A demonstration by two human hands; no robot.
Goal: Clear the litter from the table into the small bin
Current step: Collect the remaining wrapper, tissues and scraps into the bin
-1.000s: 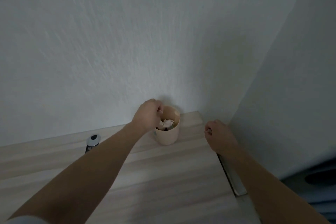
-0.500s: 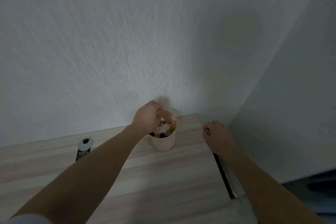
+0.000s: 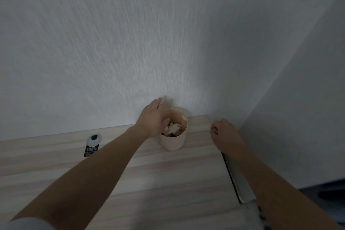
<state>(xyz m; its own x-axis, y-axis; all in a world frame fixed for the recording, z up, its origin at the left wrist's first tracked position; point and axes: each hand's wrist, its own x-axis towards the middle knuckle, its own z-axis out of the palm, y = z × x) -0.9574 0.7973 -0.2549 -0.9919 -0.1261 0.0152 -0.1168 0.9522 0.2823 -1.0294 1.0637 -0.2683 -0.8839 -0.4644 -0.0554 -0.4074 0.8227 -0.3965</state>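
Note:
A small beige bin (image 3: 174, 141) stands on the light wooden table (image 3: 168, 183) close to the back wall. Crumpled paper litter (image 3: 173, 128) fills it near the rim. My left hand (image 3: 152, 119) hovers over the bin's left rim with its fingers spread and nothing in it. My right hand (image 3: 225, 135) rests near the table's right edge in a loose fist; a small shiny bit shows at its fingertips, and what it is I cannot make out.
A black-and-white tube (image 3: 91, 145) printed "100%" lies on the table left of the bin. White walls meet in a corner just behind the bin. A metal strip (image 3: 240, 186) runs along the table's right edge.
My left hand went from closed over the bin to fingers spread above its left rim. The right hand has stayed where it was, while the view shifted slightly.

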